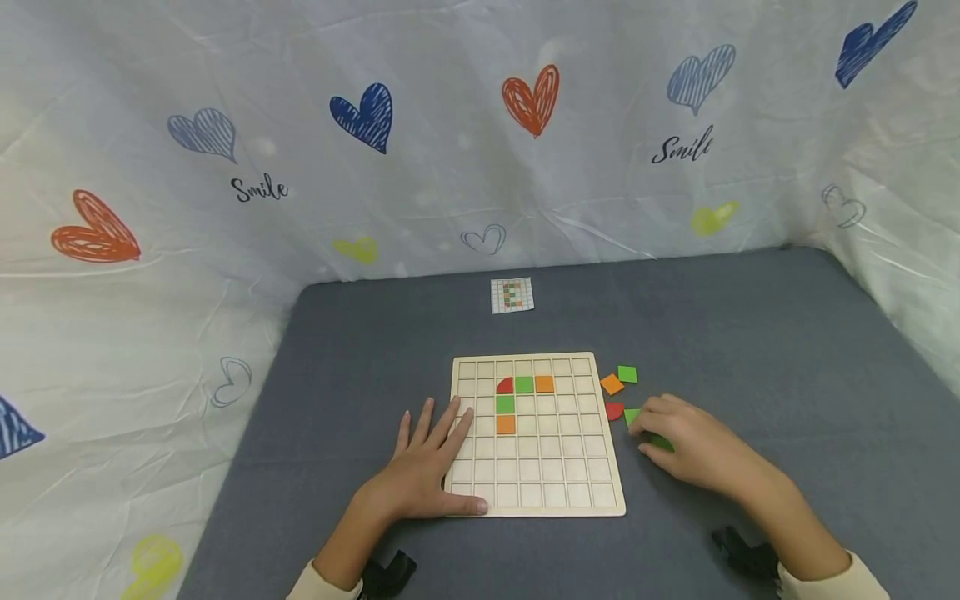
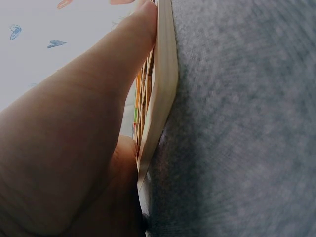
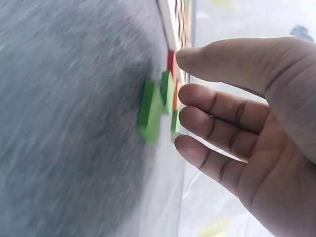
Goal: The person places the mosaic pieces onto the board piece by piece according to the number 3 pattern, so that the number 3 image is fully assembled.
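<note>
My left hand (image 1: 423, 475) lies with fingers spread on the left edge of a wooden grid board (image 1: 555, 497), thumb on its near rim. On the board sit a red rounded tile (image 1: 505, 386), green tiles (image 1: 523, 384) and orange tiles (image 1: 544, 383), in a row and a column. Right of the board, my right hand (image 1: 693, 442) hovers over loose green tiles (image 3: 149, 111), partly covering one in the head view. Its fingers bend slightly, with a gap between thumb and fingertips and nothing held in the right wrist view.
Beside the board's right edge lie a loose red rounded tile (image 1: 615, 412), an orange tile (image 1: 612, 384) and another green tile (image 1: 627, 374). A small printed pattern card (image 1: 512, 295) rests behind the board on the grey cloth (image 1: 375, 350). A heart-printed curtain (image 1: 450, 183) hangs behind.
</note>
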Tool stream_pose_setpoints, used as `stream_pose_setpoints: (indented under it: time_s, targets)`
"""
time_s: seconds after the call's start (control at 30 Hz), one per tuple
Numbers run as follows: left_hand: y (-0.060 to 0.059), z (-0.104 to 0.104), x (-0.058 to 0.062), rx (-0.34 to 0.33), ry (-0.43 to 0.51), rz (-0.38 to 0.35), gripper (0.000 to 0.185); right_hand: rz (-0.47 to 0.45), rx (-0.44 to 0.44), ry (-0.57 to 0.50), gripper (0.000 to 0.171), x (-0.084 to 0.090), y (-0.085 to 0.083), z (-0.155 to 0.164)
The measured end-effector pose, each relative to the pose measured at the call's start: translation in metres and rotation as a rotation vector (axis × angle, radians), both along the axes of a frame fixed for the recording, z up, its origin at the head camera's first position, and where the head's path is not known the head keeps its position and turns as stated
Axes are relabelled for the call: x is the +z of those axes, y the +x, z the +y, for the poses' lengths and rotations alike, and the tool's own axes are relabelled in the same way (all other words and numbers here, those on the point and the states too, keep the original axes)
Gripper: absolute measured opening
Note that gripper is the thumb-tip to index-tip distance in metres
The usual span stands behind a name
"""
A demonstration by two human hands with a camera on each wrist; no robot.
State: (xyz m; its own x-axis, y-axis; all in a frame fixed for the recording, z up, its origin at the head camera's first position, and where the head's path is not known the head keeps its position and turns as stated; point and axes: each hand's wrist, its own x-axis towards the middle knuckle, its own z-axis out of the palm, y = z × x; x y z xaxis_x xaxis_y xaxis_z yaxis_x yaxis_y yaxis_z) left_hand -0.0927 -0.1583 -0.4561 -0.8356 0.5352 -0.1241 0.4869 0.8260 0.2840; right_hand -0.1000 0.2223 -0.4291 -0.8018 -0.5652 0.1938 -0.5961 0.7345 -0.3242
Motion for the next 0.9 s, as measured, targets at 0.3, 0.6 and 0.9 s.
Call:
stream_pose_setpoints:
  time_s: [0.3,0.6,0.9]
  targets:
    - [0.000,0.000,0.002,0.001,0.001,-0.019,0.111,-0.007,-0.031,-0.002,0.024,-0.006,0.010,0.015]
    - [0.000,0.000,0.002,0.001,0.006,-0.025,0.111,-0.022,-0.038,-0.002,0.033,-0.010,0.012,0.022]
    - [0.000,0.000,-0.001,-0.009,0.023,0.012,0.110,-0.004,-0.042,-0.028,0.037,-0.015,0.014,0.026]
